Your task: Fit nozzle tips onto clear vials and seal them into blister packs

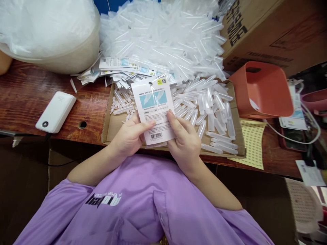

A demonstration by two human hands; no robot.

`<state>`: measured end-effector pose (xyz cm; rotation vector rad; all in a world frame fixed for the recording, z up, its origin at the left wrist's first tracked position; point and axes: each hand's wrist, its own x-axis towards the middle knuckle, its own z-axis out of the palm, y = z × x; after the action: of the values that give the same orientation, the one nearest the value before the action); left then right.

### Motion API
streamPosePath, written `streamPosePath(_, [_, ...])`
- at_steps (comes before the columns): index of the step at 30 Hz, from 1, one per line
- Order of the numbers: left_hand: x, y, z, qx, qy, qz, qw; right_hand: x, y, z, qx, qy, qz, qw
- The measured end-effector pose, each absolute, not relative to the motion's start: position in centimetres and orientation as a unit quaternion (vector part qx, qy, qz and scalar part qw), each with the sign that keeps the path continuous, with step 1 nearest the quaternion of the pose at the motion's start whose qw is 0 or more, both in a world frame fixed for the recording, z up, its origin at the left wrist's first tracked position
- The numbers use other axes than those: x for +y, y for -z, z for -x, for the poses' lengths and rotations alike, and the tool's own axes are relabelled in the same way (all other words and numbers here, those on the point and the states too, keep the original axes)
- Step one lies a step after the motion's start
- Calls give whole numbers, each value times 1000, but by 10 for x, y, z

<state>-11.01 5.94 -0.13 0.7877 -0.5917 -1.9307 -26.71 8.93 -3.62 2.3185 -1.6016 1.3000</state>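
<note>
A small printed plastic packet (155, 109), white with a blue picture and a barcode, is held upright over the near edge of a shallow cardboard tray (109, 127). My left hand (130, 136) grips its lower left side with the thumb on the front. My right hand (185, 143) grips the lower right side, thumb pressed on the card. Clear plastic tubes (212, 115) lie loose in the tray behind the packet.
A big heap of clear tubes (163, 37) rises at the back, with a spread of flat packets (114, 69) beside it. A white power bank (55, 111) lies at left, an orange plastic bin (263, 90) and a yellow sticker sheet (252, 143) at right, a cardboard box (276, 27) behind.
</note>
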Motion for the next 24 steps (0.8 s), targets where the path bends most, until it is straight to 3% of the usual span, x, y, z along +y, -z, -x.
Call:
streamPosePath(10, [59, -2, 109, -260, 788, -313, 461, 89, 34, 268, -504, -429, -750, 1])
streamPosePath(14, [51, -2, 103, -247, 765, -356, 476, 91, 25, 271, -497, -375, -777, -91])
streamPosePath(24, [44, -12, 96, -242, 752, -392, 471, 91, 33, 279, -502, -407, -686, -334])
